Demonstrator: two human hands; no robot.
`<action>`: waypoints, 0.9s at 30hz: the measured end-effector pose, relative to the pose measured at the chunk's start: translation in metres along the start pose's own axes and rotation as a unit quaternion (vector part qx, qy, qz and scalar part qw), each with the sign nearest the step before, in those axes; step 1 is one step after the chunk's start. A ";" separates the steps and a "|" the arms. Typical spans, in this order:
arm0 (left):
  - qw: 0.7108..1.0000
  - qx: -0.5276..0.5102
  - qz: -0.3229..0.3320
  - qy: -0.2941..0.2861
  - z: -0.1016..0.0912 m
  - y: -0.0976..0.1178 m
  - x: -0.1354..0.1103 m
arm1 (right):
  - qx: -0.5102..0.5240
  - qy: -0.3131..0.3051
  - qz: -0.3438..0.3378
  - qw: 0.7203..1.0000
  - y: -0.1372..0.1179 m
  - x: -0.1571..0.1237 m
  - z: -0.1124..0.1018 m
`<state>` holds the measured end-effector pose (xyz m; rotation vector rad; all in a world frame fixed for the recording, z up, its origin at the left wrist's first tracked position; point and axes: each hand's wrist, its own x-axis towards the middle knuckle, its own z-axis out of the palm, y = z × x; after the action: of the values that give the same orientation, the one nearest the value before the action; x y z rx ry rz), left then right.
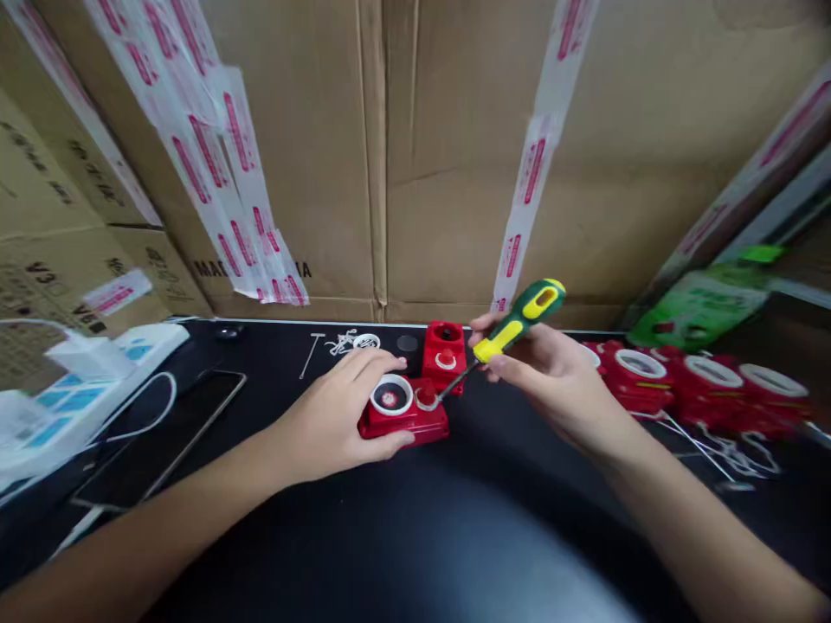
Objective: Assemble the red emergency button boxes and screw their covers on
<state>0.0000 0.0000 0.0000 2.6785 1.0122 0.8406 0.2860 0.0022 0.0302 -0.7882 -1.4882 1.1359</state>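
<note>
My left hand (344,411) is closed around the left side of a red plastic housing (409,424) on the black table. A white ring (391,395) with a dark centre sits on its top, beside a smaller round red part with a pale rim. In my right hand (551,372) is a screwdriver (519,318) with a green and yellow handle, gripped by the fingers. Its shaft slants down to the left, and the tip is at the edge of the small round part. Just behind stands a second red housing (445,356) without a white ring.
On the right, several red housings (711,381) with white rings lie by cords, metal rods and a green bottle (701,303). At left are a power strip (84,398) and a phone (162,441). Cardboard boxes (447,173) form the back wall. A T-shaped rod (312,355) lies behind my left hand.
</note>
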 end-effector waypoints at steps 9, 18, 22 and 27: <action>0.979 0.038 0.091 0.178 -0.004 0.019 0.000 | 0.107 0.018 0.064 0.992 -0.001 -0.003 0.017; 0.969 0.064 0.074 0.228 -0.012 0.002 0.005 | 0.227 0.189 0.085 0.952 0.004 0.002 0.027; 0.969 0.099 -0.033 0.224 -0.014 -0.046 0.009 | 0.261 0.264 0.068 0.926 0.010 0.017 0.009; 0.956 0.135 -0.130 0.225 0.009 -0.099 0.014 | 0.268 0.309 0.045 0.911 0.014 0.027 -0.007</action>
<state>-0.0420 0.0847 -0.0343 2.5242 1.6455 1.3762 0.2850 0.0332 0.0264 -0.7328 -0.5756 1.1448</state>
